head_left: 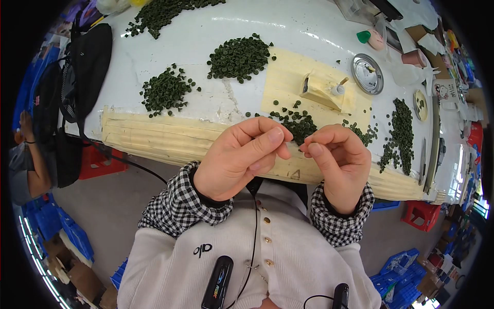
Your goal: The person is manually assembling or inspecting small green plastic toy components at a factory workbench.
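Note:
My left hand (pixel 246 154) and my right hand (pixel 340 164) are raised in front of my chest, over the table's near edge. Thumb and index finger of the left hand press together; whatever is in that pinch is hidden. The right hand pinches too, its fingertips a short gap from the left ones, and what it holds is too small to name. Just behind the fingertips lies a loose pile of small dark green round pieces (pixel 298 125). More green pieces (pixel 364 135) are scattered behind my right hand.
Larger heaps of green pieces lie at the middle (pixel 237 57), left (pixel 165 91) and right (pixel 399 135). A tape-covered block (pixel 325 91) stands on a yellow sheet (pixel 280 67). Beyond are a round metal tin (pixel 367 74), tweezers (pixel 423 162) and a black bag (pixel 95 67). A person sits far left.

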A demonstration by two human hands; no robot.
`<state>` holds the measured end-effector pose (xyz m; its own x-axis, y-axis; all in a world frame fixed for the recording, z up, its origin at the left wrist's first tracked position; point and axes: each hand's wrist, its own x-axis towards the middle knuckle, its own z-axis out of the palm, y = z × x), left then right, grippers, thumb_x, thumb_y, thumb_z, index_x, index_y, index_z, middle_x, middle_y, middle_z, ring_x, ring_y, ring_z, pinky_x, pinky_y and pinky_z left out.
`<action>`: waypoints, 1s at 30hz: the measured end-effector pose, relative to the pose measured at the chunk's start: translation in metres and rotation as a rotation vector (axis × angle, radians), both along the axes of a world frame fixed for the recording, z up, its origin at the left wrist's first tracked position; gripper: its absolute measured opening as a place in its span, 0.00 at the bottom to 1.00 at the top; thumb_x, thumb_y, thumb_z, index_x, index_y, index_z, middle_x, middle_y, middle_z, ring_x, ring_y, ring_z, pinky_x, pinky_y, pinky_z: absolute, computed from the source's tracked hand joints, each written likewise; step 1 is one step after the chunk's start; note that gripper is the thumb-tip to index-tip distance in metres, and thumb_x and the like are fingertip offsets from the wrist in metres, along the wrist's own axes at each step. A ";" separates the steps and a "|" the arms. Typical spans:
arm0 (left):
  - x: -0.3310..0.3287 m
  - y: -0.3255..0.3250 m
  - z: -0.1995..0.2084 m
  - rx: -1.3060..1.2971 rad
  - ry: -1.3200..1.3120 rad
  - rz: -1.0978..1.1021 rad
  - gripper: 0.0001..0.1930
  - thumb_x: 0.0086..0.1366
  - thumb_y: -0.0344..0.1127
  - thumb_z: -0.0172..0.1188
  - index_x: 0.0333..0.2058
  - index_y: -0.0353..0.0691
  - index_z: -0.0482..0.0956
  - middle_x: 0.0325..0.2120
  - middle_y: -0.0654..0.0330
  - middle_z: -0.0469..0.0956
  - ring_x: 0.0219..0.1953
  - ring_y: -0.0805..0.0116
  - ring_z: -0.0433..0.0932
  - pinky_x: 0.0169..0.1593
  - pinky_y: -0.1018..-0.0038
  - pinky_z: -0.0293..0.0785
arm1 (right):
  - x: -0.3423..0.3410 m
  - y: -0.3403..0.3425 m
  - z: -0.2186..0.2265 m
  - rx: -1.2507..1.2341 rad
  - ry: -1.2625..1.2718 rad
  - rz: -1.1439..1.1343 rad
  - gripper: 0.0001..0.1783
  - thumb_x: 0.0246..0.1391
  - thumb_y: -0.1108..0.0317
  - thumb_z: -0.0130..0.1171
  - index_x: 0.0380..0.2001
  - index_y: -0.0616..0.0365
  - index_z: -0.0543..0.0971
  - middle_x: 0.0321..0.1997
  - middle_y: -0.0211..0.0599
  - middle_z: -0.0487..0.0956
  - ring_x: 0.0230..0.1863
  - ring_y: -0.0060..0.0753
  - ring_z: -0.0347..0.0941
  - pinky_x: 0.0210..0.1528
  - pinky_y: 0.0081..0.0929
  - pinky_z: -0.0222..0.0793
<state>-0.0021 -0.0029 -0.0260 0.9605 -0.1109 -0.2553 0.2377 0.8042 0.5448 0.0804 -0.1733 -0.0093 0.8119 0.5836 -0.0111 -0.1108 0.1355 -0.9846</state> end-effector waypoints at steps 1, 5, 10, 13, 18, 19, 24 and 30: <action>0.000 0.000 0.000 0.004 0.007 0.002 0.09 0.68 0.33 0.48 0.42 0.35 0.72 0.31 0.61 0.77 0.18 0.85 0.56 0.24 0.87 0.55 | 0.000 0.000 0.001 0.028 0.045 0.000 0.06 0.51 0.81 0.56 0.35 0.68 0.74 0.34 0.37 0.78 0.38 0.23 0.75 0.43 0.19 0.70; 0.000 0.000 0.001 0.000 0.033 -0.001 0.09 0.67 0.32 0.50 0.43 0.36 0.72 0.31 0.62 0.77 0.19 0.85 0.56 0.24 0.87 0.55 | 0.001 0.000 -0.004 0.094 0.114 0.035 0.06 0.53 0.80 0.54 0.35 0.68 0.74 0.34 0.38 0.79 0.37 0.22 0.75 0.42 0.18 0.70; 0.000 0.001 0.005 0.004 0.047 -0.024 0.10 0.66 0.29 0.51 0.45 0.35 0.73 0.34 0.59 0.79 0.19 0.86 0.56 0.23 0.88 0.55 | 0.001 0.001 -0.007 0.135 0.141 0.050 0.06 0.53 0.80 0.54 0.35 0.68 0.74 0.34 0.38 0.79 0.36 0.21 0.75 0.41 0.18 0.70; 0.000 0.001 0.004 -0.004 0.047 -0.027 0.11 0.65 0.28 0.51 0.45 0.35 0.73 0.35 0.58 0.79 0.19 0.86 0.57 0.23 0.88 0.55 | 0.001 0.000 -0.008 0.122 0.141 0.049 0.06 0.52 0.81 0.55 0.35 0.68 0.74 0.34 0.38 0.79 0.37 0.22 0.75 0.42 0.18 0.70; 0.000 -0.001 0.003 0.027 0.052 -0.007 0.10 0.65 0.29 0.52 0.44 0.35 0.74 0.34 0.59 0.79 0.19 0.85 0.58 0.24 0.86 0.56 | -0.003 0.002 -0.005 0.069 0.025 0.009 0.07 0.52 0.81 0.55 0.36 0.68 0.74 0.37 0.37 0.78 0.39 0.22 0.74 0.45 0.18 0.69; 0.000 -0.001 0.003 0.036 0.052 -0.006 0.10 0.65 0.29 0.53 0.44 0.35 0.74 0.34 0.59 0.79 0.19 0.84 0.58 0.24 0.86 0.56 | -0.004 0.003 -0.005 0.045 -0.015 -0.002 0.07 0.51 0.81 0.55 0.36 0.68 0.74 0.37 0.37 0.77 0.40 0.23 0.74 0.45 0.18 0.69; 0.000 -0.001 0.001 0.079 0.056 -0.011 0.10 0.64 0.28 0.54 0.43 0.34 0.75 0.33 0.59 0.79 0.21 0.83 0.59 0.25 0.85 0.58 | -0.004 0.004 -0.008 0.003 -0.087 0.006 0.07 0.52 0.81 0.56 0.36 0.67 0.74 0.37 0.37 0.77 0.39 0.22 0.74 0.45 0.19 0.70; 0.000 -0.003 0.005 0.137 0.052 0.047 0.08 0.62 0.26 0.56 0.40 0.35 0.75 0.33 0.58 0.78 0.22 0.83 0.61 0.26 0.85 0.59 | -0.003 0.005 -0.005 0.088 0.104 0.053 0.07 0.52 0.81 0.55 0.36 0.68 0.74 0.35 0.36 0.77 0.37 0.22 0.75 0.41 0.19 0.71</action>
<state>-0.0018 -0.0059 -0.0209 0.9489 -0.0265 -0.3143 0.2319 0.7342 0.6381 0.0774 -0.1680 -0.0141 0.7773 0.6279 -0.0403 -0.2205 0.2120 -0.9521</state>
